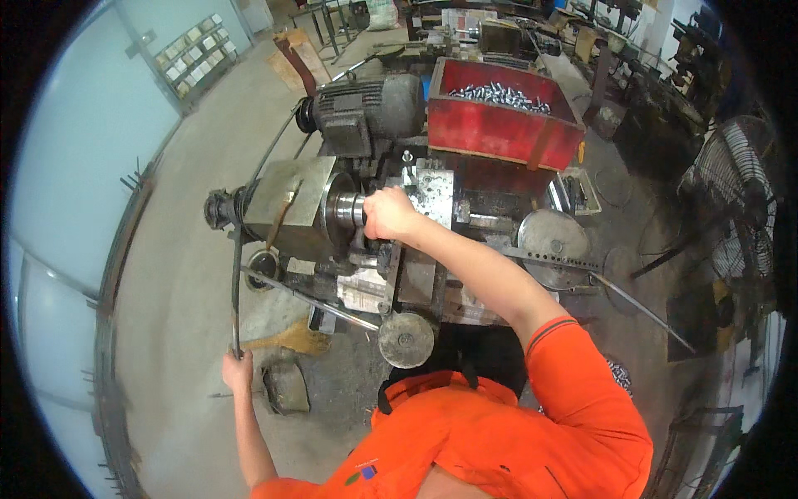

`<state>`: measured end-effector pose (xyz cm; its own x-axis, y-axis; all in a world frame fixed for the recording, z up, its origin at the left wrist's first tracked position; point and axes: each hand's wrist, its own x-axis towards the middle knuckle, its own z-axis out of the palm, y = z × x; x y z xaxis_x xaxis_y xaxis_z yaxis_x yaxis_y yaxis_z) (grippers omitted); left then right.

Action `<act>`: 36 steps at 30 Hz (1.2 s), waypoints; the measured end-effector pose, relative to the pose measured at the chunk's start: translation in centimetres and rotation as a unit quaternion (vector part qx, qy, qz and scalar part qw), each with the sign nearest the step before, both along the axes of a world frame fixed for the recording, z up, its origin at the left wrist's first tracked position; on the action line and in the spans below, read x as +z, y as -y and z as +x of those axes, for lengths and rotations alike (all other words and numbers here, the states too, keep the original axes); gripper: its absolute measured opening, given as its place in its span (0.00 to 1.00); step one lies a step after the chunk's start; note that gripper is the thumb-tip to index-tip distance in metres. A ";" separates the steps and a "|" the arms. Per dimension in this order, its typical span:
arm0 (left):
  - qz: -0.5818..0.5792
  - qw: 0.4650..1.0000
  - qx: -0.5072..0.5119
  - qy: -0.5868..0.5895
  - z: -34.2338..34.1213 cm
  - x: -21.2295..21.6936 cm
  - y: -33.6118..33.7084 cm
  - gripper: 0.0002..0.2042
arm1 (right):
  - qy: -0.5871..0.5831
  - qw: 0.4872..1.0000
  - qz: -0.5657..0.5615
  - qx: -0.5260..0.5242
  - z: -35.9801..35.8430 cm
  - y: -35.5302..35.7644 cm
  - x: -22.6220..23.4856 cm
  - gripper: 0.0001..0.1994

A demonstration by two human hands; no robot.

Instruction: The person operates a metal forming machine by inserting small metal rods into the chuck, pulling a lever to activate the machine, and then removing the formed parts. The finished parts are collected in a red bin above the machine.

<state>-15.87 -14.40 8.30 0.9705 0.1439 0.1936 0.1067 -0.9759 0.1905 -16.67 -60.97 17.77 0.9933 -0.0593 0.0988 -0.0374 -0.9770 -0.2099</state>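
My left hand (238, 370) is closed round the lower end of a long dark lever (236, 299), which hangs from the left end of the lathe-like machine's headstock (287, 204). My right hand (388, 214) is closed right at the shiny metal spindle nose (342, 209). Its fingers curl away from view, so whatever they hold or press there is hidden. Just right of that hand sits a metal slide block (434, 198) with an upright bolt (407, 158) on it. Below, a steel bar (320, 306) runs down to a round weight-like disc (406, 339).
Behind the headstock, an electric motor (370, 108) drives a belt. A red bin (490, 129) of small metal parts stands at the back. To the right are a perforated arm (553, 259), a round plate (553, 235) and a fan (731, 200). A broom head (295, 338) lies on the floor.
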 end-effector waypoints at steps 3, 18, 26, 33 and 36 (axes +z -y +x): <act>-0.136 0.987 -0.054 -0.073 1.3 -0.5 -2.0 0.12 | 0.007 0.999 -0.015 -0.041 -2.2 2.0 2.8 0.13; -0.511 0.825 -0.125 -0.207 8.4 -3.3 -3.1 0.20 | 0.215 0.949 0.105 -0.206 -26.7 17.1 1.6 0.21; -0.503 0.817 0.055 -0.278 12.6 -5.3 -5.7 0.16 | -0.065 0.796 0.076 -0.598 -55.9 14.4 -17.2 0.15; -0.515 0.810 0.053 -0.274 13.1 -5.0 -7.4 0.23 | -0.236 0.794 0.014 -0.559 -58.3 13.4 -24.5 0.16; -0.534 0.813 -0.021 -0.231 10.3 -3.7 -3.2 0.17 | -0.313 0.756 0.056 -0.572 -58.3 15.0 -25.5 0.16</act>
<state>-5.58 -11.17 4.61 0.9123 -0.0451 -0.4070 0.3788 -0.2848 0.8806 -74.92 -75.98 -7.77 0.1349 -0.8883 -0.4390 -0.9710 -0.2068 0.1201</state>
